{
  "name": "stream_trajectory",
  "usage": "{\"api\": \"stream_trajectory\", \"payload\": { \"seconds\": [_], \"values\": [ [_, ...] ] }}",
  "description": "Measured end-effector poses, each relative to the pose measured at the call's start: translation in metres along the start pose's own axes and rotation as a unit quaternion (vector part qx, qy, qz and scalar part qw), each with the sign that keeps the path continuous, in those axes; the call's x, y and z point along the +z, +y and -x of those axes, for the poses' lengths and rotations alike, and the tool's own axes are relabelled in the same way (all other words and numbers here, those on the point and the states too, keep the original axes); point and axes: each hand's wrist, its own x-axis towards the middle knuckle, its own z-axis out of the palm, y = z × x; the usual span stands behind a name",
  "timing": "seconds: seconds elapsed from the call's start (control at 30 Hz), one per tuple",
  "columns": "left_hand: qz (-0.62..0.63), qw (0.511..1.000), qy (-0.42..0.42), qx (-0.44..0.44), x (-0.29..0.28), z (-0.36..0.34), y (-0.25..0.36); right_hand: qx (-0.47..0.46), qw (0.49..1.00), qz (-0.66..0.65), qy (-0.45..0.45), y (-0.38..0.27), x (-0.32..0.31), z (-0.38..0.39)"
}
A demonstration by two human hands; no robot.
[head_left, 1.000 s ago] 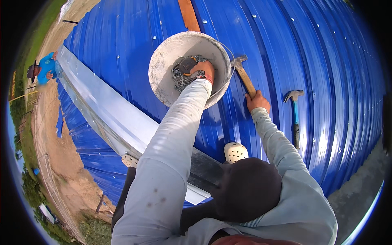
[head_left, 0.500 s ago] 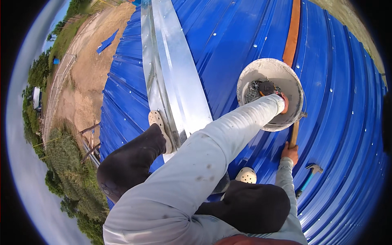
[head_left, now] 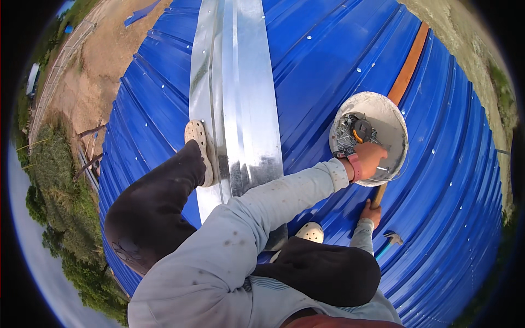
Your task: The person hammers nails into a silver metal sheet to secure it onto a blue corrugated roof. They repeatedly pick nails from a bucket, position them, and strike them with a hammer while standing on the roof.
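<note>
My left hand, with a red band at its wrist, is closed over the near side of a pale, cement-stained bucket. A thin light-coloured nail sticks out below its fingers. Inside the bucket lie a pile of metal nails and a black-and-orange tape measure. My right hand is wrapped round the near end of a long wooden strip. The bucket hides the strip's middle part.
Blue ribbed roof sheets slope around me, dotted with fastener heads. A shiny metal ridge cap runs along my left, my left shoe on it. A claw hammer lies right of my right hand. Beyond the left roof edge is ground far below.
My left hand has come up from deep in the bucket to its near rim, a nail now showing in its fingers. The right hand still grips the wooden strip. The view has shifted.
</note>
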Motion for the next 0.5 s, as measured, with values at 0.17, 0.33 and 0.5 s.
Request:
{"api": "stream_trajectory", "payload": {
  "seconds": [0.17, 0.33, 0.5],
  "values": [
    [0.294, 0.951, 0.09, -0.032, -0.055, 0.04, -0.013, -0.009, 1.0, -0.017, 0.015, 0.004, -0.004, -0.004],
    [0.432, 0.867, 0.07, -0.241, -0.107, 0.078, -0.085, -0.101, 0.976, -0.191, -0.003, 0.051, 0.011, -0.034],
    [0.125, 0.95, 0.023, -0.285, -0.222, 0.085, -0.157, -0.071, 0.895, -0.44, -0.003, 0.009, -0.086, -0.005]
  ]
}}
